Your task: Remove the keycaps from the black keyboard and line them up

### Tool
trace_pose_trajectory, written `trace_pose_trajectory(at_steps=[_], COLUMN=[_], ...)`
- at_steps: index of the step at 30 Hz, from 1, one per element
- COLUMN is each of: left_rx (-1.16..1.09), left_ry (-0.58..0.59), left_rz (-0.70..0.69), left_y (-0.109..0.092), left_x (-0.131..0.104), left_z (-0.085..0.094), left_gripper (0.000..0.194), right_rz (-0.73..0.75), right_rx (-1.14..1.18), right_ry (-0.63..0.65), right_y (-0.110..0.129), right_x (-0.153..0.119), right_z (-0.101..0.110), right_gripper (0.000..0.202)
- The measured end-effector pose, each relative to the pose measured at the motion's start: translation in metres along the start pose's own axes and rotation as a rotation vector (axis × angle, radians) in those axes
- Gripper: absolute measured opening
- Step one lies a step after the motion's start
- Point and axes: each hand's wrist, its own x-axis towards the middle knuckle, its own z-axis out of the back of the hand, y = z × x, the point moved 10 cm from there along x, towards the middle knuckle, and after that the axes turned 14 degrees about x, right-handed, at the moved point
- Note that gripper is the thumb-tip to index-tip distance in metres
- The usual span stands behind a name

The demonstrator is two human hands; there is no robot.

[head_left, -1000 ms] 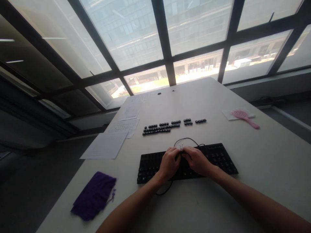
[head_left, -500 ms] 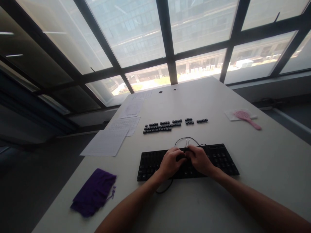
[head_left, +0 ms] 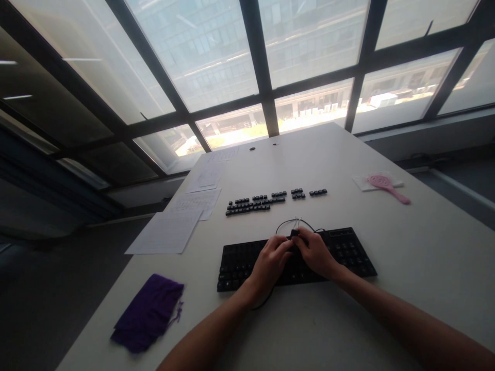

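Note:
A black keyboard (head_left: 240,260) lies across the white table, with both hands over its middle. Between the fingertips of my left hand (head_left: 273,257) and my right hand (head_left: 312,250) is a small black keycap (head_left: 295,233); the fingers of both hands are closed at it. A thin white wire tool (head_left: 298,221) sticks up just behind the fingers, partly hidden by my right hand. Loose black keycaps (head_left: 251,207) stand in short rows beyond the keyboard. A black cable (head_left: 286,221) loops behind the keyboard.
Paper sheets (head_left: 166,232) lie along the left side of the table (head_left: 309,324). A purple cloth pouch (head_left: 149,312) is at the near left. On the right, a pink hairbrush (head_left: 386,186) rests partly on a white packet (head_left: 360,182). Windows stand beyond the far edge.
A black keycap now shows between my fingertips, where it was hidden before. My left hand has turned slightly, and the whole view has shifted a little.

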Motion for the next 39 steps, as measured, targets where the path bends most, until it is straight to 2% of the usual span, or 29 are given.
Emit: trace_pose_trajectory(at_steps=[3,6,9,12,17,21,25,28,31,33,36,39], left_rx=[0.084,0.003,-0.060,0.040,0.253,0.333,0.373,0.396,0.411,0.402,0.331,0.199], left_ry=[-0.018,-0.026,-0.043,-0.052,0.062,0.096,0.012,-0.010,-0.023,-0.060,-0.084,-0.007], left_rz=[-0.074,-0.049,0.069,0.111,0.025,-0.018,0.019,0.069,0.095,0.112,0.112,0.086], left_y=[-0.011,-0.010,0.015,0.049,0.096,0.110,0.119,0.126,0.122,0.111,0.078,0.039], left_x=[-0.002,0.003,0.023,0.055,0.101,0.114,0.117,0.118,0.118,0.114,0.096,0.068], left_z=[0.002,0.009,0.019,0.020,-0.008,-0.019,-0.012,-0.008,0.002,0.014,0.027,0.018], left_gripper=[0.021,0.017,0.013,0.008,0.003,0.006,0.006,0.008,0.016,0.017,0.012,0.017], right_rz=[-0.001,-0.017,-0.036,-0.037,-0.048,-0.066,-0.077,-0.082,-0.074,-0.059,-0.030,-0.009], right_rx=[0.022,0.074,0.113,0.099,0.077,0.092,0.096,0.105,0.157,0.180,0.109,-0.008], right_ry=[-0.027,-0.061,-0.092,-0.085,-0.069,-0.065,-0.061,-0.065,-0.095,-0.142,-0.168,-0.066], right_y=[-0.002,-0.005,-0.007,-0.006,-0.007,-0.010,-0.010,-0.010,-0.008,-0.005,0.002,0.005], right_x=[0.000,0.001,0.003,0.004,0.004,0.004,0.005,0.006,0.005,0.005,0.005,0.006], right_z=[0.004,0.007,0.010,0.010,0.010,0.009,0.009,0.009,0.012,0.017,0.024,0.019], right_gripper=[0.019,0.020,0.019,0.021,0.023,0.022,0.023,0.024,0.022,0.021,0.020,0.020])
